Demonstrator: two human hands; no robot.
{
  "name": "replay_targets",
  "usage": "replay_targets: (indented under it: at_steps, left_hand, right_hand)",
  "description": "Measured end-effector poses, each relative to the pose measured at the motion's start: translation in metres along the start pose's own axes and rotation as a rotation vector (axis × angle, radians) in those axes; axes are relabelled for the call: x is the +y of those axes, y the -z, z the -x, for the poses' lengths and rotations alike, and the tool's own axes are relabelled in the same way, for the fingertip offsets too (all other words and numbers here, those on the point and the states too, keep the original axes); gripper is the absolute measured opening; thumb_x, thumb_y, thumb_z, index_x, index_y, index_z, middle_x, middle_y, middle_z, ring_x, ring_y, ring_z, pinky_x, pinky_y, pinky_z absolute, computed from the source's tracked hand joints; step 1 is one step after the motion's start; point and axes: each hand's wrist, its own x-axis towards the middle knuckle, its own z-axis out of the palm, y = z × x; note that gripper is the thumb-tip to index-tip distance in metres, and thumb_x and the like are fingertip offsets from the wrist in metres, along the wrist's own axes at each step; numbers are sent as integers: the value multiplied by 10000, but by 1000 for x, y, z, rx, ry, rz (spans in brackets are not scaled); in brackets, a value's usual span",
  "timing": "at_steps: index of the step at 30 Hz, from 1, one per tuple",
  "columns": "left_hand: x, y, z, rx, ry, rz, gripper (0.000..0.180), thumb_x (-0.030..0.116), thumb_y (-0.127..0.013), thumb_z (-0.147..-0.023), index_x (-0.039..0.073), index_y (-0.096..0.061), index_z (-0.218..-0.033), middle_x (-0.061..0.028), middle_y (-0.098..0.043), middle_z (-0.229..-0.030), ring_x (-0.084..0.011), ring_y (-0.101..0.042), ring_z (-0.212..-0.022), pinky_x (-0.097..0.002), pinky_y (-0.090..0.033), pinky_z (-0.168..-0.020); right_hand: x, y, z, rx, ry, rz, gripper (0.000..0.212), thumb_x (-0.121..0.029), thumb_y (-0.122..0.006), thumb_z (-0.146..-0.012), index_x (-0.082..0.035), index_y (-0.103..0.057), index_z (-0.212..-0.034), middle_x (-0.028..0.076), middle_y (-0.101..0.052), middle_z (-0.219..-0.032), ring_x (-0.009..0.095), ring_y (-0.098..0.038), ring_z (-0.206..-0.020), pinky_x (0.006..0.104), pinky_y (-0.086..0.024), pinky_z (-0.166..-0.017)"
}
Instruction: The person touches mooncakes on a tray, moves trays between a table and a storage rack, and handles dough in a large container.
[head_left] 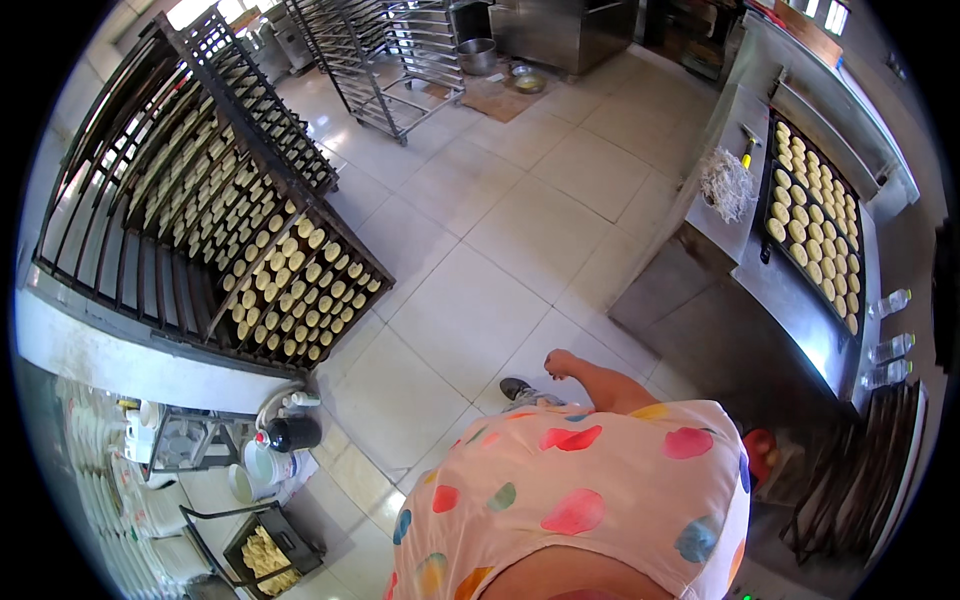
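My right hand [563, 365] is in front of my waist, its forearm reaching leftward from beyond the edge of my spotted pink shirt [570, 470]. The fingers are curled in, and nothing shows in them. It hangs over the tiled floor [470, 310], apart from the rack and the counter. Below and left of it, one dark shoe [514, 388] shows. My left hand is out of sight.
At left stands a tall dark rack [290, 190] with trays of round pale dough pieces [290, 270]. On the steel counter [740, 240] at right lie a filled tray [815, 215], a white stringy bundle [729, 185] and clear bottles [890, 348]. A crate of dough [266, 560] sits lower left.
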Motion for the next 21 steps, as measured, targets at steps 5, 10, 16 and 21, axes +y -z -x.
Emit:
replay_targets:
  at_steps: [5, 10, 16, 21]
  left_hand:
    - [-32, -13, 24, 3, 81, 89, 410, 445, -554, -816, 64, -628, -684, -85, -633, -635, -180, -616, -598, -329, -495, -603]
    - [-4, -39, 49, 148, -20, 1, 467, 455, -512, -818, 90, -612, -544, -63, -600, -525, -185, -585, -476, -338, -490, -536]
    - [59, -47, 67, 274, -120, 429, 348, 364, -578, -770, 25, -654, -771, -114, -653, -692, -207, -635, -590, -343, -504, -625]
    - [28, -48, 82, 239, -40, 510, 358, 365, -593, -774, 21, -655, -851, -127, -662, -754, -220, -642, -607, -352, -507, -633]
  right_hand:
    - [11, 11, -9, -6, 141, 170, 240, -140, -473, -778, 43, -627, -771, 142, -651, -730, 216, -639, -582, 351, -523, -494]
    - [18, 31, -8, -195, 250, -28, 198, -161, -521, -812, 13, -605, -767, 117, -630, -678, 216, -620, -569, 327, -493, -496]
    - [-22, 34, -41, -380, 336, 298, 181, -159, -511, -829, 3, -581, -870, 118, -631, -752, 220, -625, -644, 306, -496, -546]
    - [-65, 19, -49, -398, 200, 177, 199, -158, -503, -842, -5, -561, -956, 119, -633, -814, 223, -630, -706, 289, -499, -587]
